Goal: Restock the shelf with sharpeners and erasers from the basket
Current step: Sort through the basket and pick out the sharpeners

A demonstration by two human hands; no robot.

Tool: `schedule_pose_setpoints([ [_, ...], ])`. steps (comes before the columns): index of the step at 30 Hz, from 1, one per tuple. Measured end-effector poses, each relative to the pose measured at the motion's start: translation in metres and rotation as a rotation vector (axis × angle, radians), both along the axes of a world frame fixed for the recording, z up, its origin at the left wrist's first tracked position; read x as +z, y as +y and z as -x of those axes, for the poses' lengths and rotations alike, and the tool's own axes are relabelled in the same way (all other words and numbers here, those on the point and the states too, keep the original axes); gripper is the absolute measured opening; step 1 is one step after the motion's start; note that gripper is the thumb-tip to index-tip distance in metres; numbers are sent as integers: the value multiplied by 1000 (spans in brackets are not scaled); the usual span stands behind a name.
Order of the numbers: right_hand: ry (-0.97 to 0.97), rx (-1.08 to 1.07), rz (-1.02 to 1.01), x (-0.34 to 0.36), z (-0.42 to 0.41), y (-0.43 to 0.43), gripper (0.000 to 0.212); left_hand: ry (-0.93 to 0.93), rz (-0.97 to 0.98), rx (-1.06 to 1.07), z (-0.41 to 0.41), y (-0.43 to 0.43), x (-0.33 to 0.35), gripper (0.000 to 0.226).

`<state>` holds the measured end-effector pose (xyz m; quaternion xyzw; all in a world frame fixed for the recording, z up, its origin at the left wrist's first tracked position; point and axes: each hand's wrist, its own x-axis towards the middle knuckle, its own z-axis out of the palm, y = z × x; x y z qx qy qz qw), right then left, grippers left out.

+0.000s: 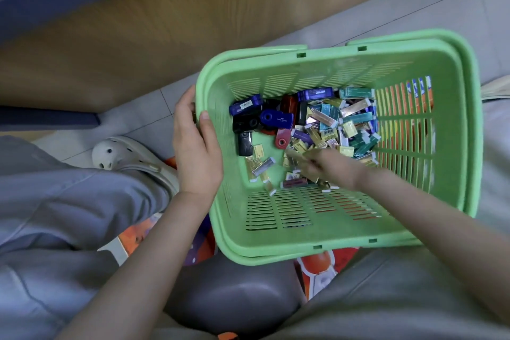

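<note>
- The green basket [325, 252] sits low between the person's legs and holds a large heap of goods.
- The sharpeners [276, 117] lie together in its far left part; the erasers [356, 119] fill the middle and the right.
- The left hand [197, 146] grips the left rim, with the thumb over the edge.
- The right hand [325, 167] reaches into the erasers; it is blurred, so I cannot tell if it holds one.
- The shelf's stock is not in view; judging from the heap, much restocking is left.
</note>
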<state>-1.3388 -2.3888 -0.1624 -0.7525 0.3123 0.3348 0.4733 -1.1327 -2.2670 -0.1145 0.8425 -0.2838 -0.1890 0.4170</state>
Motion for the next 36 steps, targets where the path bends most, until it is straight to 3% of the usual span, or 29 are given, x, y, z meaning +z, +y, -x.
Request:
schedule_pose_setpoints([
  [2, 21, 50, 271, 12, 14, -23, 30, -9, 3, -2, 0, 0, 0, 37],
  [4, 92, 277, 589, 13, 22, -31, 48, -13, -5, -1, -1, 0, -1, 37],
  [5, 70, 319, 633, 12, 20, -27, 55, -13, -9, -1, 0, 0, 0, 37],
  [9, -141, 190, 346, -6, -23, 18, 50, -13, -10, -8, 0, -1, 1, 37],
  [12, -64, -12, 93, -39, -56, 51, 65, -5, -9, -8, 1, 0, 2, 37],
  [17, 70, -205, 21, -77, -79, 79, 89, -21, -15, -3, 0, 0, 3, 36],
  [22, 86, -10, 49, -85, -75, 82, 65, -7, -12, -3, 1, -2, 4, 35],
  [26, 49, -46, -143, -83, -71, 81, 47, 2, -9, -9, 1, -1, 3, 36],
  [29, 75, 81, -136, -82, -72, 88, 39, -4, -14, 0, 0, -1, 2, 37],
  [33, 97, 192, -123, -72, -71, 84, 36, -144, -37, -62, 3, 1, 8, 37],
  [36, 92, 271, -97, -51, -52, 67, 27, -407, 6, -292, 7, 1, 16, 38],
])
